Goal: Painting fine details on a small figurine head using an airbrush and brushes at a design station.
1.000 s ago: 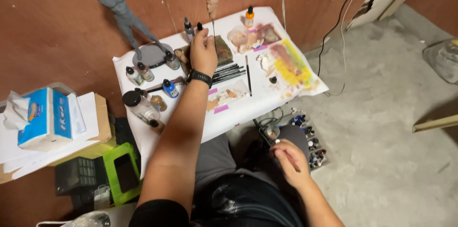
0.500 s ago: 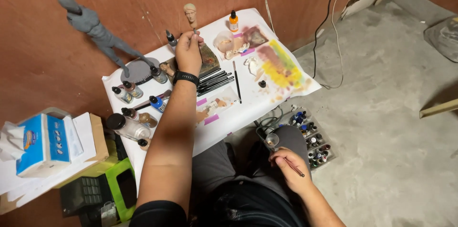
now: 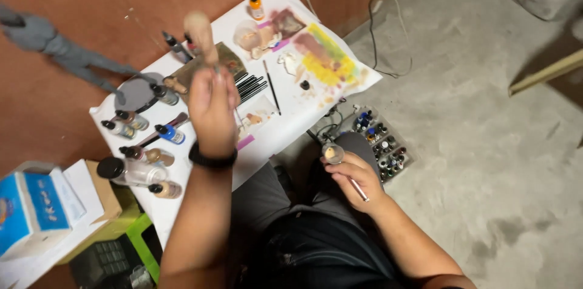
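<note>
We've got the left hand [image 3: 212, 108] clamped on the stick of a flesh-toned miniature head [image 3: 200, 29], lifted at 12 o'clock over the table [image 3: 285, 128]. The right hand [image 3: 355, 175] is closed around a brush [image 3: 357, 189] and a small paint pot [image 3: 332, 154]. Looks basecoated only, details left, judging by the smeared palette paper [image 3: 325, 58].

Paint bottles [image 3: 141, 143] crowd table's [image 3: 285, 128] left edge, brushes [image 3: 252, 87] mid, bare strip nr front edge, open floor [image 3: 486, 161] rt.

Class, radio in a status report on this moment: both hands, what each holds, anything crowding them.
Left hand raised, gripping stick-mounted beige miniature head. Right hand at lap, holding paintbrush and small paint pot. Dropper bottles crowd table's left.
</note>
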